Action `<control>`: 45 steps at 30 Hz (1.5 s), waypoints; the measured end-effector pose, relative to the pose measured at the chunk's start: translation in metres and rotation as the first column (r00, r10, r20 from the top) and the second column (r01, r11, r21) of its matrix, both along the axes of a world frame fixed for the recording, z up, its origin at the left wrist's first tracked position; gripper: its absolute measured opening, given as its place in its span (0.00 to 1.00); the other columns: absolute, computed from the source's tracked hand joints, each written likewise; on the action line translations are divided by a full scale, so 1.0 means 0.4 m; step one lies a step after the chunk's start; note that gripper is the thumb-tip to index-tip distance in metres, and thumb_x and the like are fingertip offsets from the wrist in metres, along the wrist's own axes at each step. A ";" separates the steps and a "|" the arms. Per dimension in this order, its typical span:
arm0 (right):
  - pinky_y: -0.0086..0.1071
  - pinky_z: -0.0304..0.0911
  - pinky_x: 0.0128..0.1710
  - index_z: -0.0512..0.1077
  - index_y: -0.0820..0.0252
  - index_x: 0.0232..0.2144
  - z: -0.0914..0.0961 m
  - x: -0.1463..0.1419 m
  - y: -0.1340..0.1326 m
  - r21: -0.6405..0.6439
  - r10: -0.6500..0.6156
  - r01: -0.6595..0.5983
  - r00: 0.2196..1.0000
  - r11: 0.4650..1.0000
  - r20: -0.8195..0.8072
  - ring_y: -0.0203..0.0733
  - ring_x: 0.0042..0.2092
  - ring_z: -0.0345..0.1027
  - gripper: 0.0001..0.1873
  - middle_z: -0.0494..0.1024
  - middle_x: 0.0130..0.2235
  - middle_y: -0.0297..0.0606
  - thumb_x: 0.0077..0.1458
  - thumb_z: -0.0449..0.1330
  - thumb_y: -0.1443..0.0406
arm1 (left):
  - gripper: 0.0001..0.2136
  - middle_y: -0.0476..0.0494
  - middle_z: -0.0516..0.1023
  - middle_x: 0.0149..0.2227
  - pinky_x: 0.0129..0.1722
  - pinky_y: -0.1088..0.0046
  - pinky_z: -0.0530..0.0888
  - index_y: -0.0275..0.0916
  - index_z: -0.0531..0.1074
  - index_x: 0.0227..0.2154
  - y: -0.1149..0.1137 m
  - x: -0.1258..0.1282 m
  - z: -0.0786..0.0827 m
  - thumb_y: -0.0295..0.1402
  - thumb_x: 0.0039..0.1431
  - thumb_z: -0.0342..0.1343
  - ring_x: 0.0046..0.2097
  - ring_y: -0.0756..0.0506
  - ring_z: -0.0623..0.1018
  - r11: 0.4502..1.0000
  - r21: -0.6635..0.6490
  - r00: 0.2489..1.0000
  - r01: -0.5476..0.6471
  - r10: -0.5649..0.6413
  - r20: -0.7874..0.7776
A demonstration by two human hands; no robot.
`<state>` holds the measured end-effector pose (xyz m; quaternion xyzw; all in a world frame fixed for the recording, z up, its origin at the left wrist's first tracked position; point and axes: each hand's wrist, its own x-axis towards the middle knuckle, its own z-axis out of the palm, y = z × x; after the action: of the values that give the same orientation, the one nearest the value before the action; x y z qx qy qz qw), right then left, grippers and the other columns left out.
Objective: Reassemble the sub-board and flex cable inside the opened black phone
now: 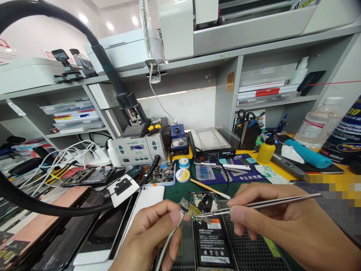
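Observation:
My left hand (158, 229) pinches the plug end of a white cable (167, 246), with a small circuit board (195, 212) at the plug. My right hand (270, 222) is closed round a pair of metal tweezers (284, 200). The tweezer tips meet the board from the right; I cannot tell whether they grip it. Below the board lies an opened phone (194, 241) with a black battery (213, 246) and a loose black flex piece (207, 202) at its upper end. Beneath the phone is a black perforated mat (244, 248).
Phone parts and screens (64, 222) crowd the left, under a curved black hose (70, 209). Behind are a hot-air station (138, 150), a tray of small parts (161, 174), round tins (182, 175) and a gold-coloured tool (207, 187). Bottles (318, 124) stand right.

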<state>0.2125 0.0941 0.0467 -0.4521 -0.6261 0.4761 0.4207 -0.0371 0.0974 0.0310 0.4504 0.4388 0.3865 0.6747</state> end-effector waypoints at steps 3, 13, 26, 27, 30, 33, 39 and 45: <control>0.26 0.66 0.28 0.82 0.48 0.30 0.005 0.000 -0.003 -0.010 -0.001 0.001 0.999 1.000 0.035 0.39 0.29 0.71 0.04 0.81 0.28 0.29 0.53 0.69 0.66 | 0.17 0.52 0.69 0.17 0.18 0.80 0.55 0.37 0.77 0.31 0.000 0.000 0.002 0.48 0.60 0.61 0.16 0.56 0.62 1.000 -0.006 1.000 -0.003 0.003 -0.016; 0.25 0.66 0.27 0.83 0.47 0.30 0.003 0.006 0.000 -0.003 -0.005 0.005 1.000 1.000 0.024 0.39 0.28 0.71 0.06 0.81 0.27 0.28 0.52 0.71 0.66 | 0.16 0.52 0.69 0.18 0.19 0.80 0.53 0.37 0.75 0.29 0.002 -0.004 -0.005 0.47 0.61 0.61 0.16 0.57 0.63 1.000 -0.003 1.000 0.012 -0.012 -0.023; 0.24 0.65 0.27 0.81 0.48 0.30 0.000 0.010 0.000 -0.004 0.003 -0.003 1.000 1.000 -0.017 0.36 0.28 0.71 0.04 0.82 0.28 0.28 0.55 0.70 0.65 | 0.16 0.53 0.68 0.16 0.17 0.83 0.56 0.37 0.76 0.31 0.005 -0.004 -0.012 0.48 0.57 0.64 0.15 0.57 0.62 0.999 -0.017 0.999 -0.032 0.032 0.026; 0.25 0.65 0.27 0.81 0.48 0.30 0.001 0.011 -0.001 -0.007 0.000 0.000 1.000 1.000 -0.005 0.37 0.28 0.71 0.05 0.82 0.28 0.28 0.53 0.70 0.67 | 0.16 0.53 0.68 0.16 0.17 0.83 0.56 0.37 0.76 0.31 0.005 -0.005 -0.012 0.47 0.57 0.64 0.15 0.57 0.62 0.999 -0.018 0.999 -0.034 0.035 0.034; 0.26 0.65 0.27 0.81 0.49 0.28 0.002 0.015 -0.002 -0.007 -0.012 0.012 1.000 1.000 -0.005 0.38 0.28 0.71 0.07 0.82 0.27 0.29 0.50 0.70 0.68 | 0.17 0.53 0.68 0.16 0.17 0.83 0.55 0.37 0.76 0.31 0.005 -0.005 -0.012 0.48 0.57 0.64 0.16 0.56 0.62 0.999 -0.014 0.999 -0.030 0.031 0.036; 0.26 0.65 0.27 0.82 0.48 0.29 0.000 0.018 -0.003 0.001 0.002 -0.002 1.000 1.000 -0.013 0.38 0.28 0.71 0.07 0.81 0.27 0.28 0.51 0.70 0.69 | 0.18 0.52 0.69 0.16 0.18 0.83 0.54 0.37 0.77 0.31 0.004 -0.005 -0.011 0.49 0.58 0.64 0.16 0.57 0.63 1.000 -0.015 0.999 -0.016 0.016 0.027; 0.24 0.65 0.27 0.82 0.49 0.27 0.013 0.009 -0.002 0.000 0.000 0.000 1.000 1.000 -0.012 0.37 0.28 0.71 0.07 0.81 0.27 0.28 0.50 0.70 0.69 | 0.17 0.53 0.69 0.16 0.18 0.83 0.56 0.37 0.78 0.31 0.003 -0.005 -0.006 0.49 0.56 0.66 0.15 0.56 0.63 1.000 -0.019 0.999 -0.018 0.018 0.042; 0.25 0.66 0.27 0.81 0.48 0.27 -0.002 0.017 0.000 0.011 -0.008 0.008 1.000 1.000 0.023 0.39 0.27 0.71 0.05 0.81 0.26 0.29 0.50 0.70 0.67 | 0.17 0.53 0.69 0.16 0.18 0.82 0.55 0.38 0.78 0.31 0.003 -0.004 -0.002 0.50 0.55 0.66 0.16 0.57 0.63 0.999 -0.029 0.999 -0.014 0.015 0.035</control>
<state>0.2192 0.0942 0.0459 -0.4579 -0.6318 0.4655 0.4178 -0.0387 0.0985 0.0302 0.4305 0.4355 0.3930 0.6859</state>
